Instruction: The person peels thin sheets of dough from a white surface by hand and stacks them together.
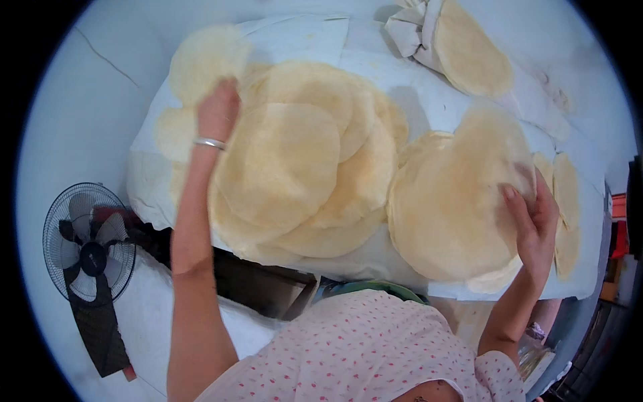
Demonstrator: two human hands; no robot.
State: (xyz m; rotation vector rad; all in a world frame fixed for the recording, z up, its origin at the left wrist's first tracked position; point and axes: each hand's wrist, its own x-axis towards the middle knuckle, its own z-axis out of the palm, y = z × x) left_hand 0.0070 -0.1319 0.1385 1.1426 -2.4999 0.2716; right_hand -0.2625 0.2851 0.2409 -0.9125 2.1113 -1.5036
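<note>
Left hand (218,110) pinching a flatbread (204,60), right hand (536,218) spread flat on the flatbread stack (449,201), more rounds overlapping on the cloth-covered table (415,94), fan (88,244) on floor

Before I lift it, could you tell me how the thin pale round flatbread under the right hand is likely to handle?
The thin pale round flatbread looks very thin, so it is probably light and floppy. Its edge bends up against the right hand, suggesting it may sag or tear. Lying on a loose stack, it would likely slide when pushed.
</note>
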